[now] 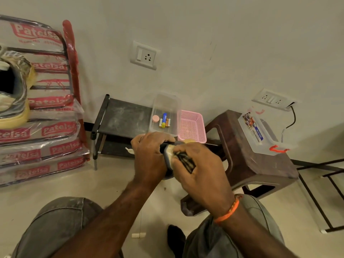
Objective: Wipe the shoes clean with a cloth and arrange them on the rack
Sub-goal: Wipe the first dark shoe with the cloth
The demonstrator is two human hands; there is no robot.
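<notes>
Both hands busy in front of the knees, out over the floor. Left hand curled over the top of a dark shoe, gripping it and holding it up off the floor. Right hand just beside it, fingers bunched around a dark striped cloth and pressing it against the shoe's pale side. Directly behind the grip, a low black rack against the wall, carrying a clear box of batteries and a pink basket. Right of the grip, a brown plastic stool topped by a clear lidded container. Far left of the grip, another shoe resting on a plastic-wrapped stack.
</notes>
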